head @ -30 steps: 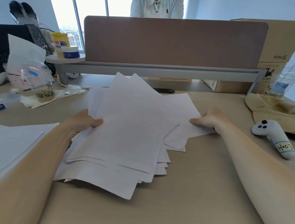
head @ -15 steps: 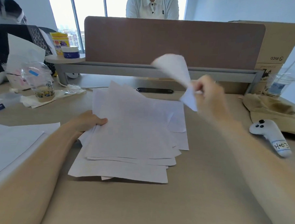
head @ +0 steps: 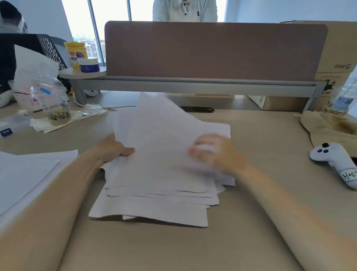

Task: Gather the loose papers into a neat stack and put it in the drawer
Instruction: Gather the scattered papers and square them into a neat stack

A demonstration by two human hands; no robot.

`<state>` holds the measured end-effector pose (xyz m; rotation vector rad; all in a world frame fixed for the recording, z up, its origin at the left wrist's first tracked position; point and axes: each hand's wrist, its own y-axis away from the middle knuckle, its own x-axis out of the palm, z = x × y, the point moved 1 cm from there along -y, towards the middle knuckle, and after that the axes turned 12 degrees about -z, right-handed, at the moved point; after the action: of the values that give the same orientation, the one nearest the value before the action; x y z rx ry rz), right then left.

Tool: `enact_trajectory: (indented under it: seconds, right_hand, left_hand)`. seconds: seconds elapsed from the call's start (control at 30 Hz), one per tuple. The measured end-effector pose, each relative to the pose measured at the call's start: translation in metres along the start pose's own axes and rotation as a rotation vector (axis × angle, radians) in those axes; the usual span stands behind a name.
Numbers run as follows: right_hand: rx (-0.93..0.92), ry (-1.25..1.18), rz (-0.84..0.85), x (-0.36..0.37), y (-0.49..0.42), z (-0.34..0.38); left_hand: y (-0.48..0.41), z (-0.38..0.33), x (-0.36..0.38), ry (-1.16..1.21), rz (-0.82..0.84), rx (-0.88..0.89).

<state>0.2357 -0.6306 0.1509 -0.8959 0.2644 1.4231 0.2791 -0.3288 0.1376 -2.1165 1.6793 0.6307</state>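
Note:
A loose pile of white papers lies askew in the middle of the tan desk, its edges fanned out at the front and back. My left hand grips the pile's left edge, thumb on top. My right hand is over the pile's right side, blurred by motion, so I cannot tell whether its fingers hold a sheet. No drawer is in view.
A second flat stack of paper lies at the left. A white controller and beige cloth sit at the right, plastic cups at left and right. A brown divider closes the back, with a person behind it.
My right hand lifted one sheet off the pile's right side, then came down onto the pile. The pile has drawn closer together; my left hand stays on its left edge.

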Motion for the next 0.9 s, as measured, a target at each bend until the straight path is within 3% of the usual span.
enact_trajectory:
  seconds: [0.07,0.13,0.2,0.3,0.43,0.57,0.7,0.8,0.9]
  right_hand:
    - [0.25,0.169,-0.295,-0.022,-0.018,-0.027]
    - [0.441,0.283,-0.238,-0.032,-0.025,-0.047]
    - [0.54,0.137,-0.187,-0.031,-0.031,-0.057]
    - [0.627,-0.322,-0.311,-0.023,-0.04,-0.065]
    - [0.655,-0.328,-0.497,-0.022,-0.044,-0.077]
    - [0.465,-0.105,-0.8,-0.036,-0.043,-0.075]
    - [-0.108,0.09,-1.01,-0.051,-0.031,-0.041]
    - [-0.514,0.136,-0.845,-0.032,-0.022,-0.011]
    - [-0.665,0.138,-0.408,0.008,-0.006,0.009]
  left_hand:
    - [-0.007,0.004,-0.008,-0.063,-0.081,0.006]
    - [-0.011,0.008,-0.011,-0.081,-0.103,-0.01]
    - [-0.01,0.008,-0.008,-0.069,-0.097,-0.004]
    - [-0.012,0.008,-0.006,0.005,-0.106,0.01]
    - [-0.012,0.007,-0.007,-0.056,-0.059,0.006]
    - [-0.014,0.008,-0.011,-0.095,-0.026,-0.028]
    - [-0.015,0.006,-0.009,-0.077,-0.03,-0.064]
    - [-0.015,0.002,-0.002,-0.016,-0.035,-0.086]
    - [-0.008,-0.001,0.004,0.153,-0.074,-0.155]
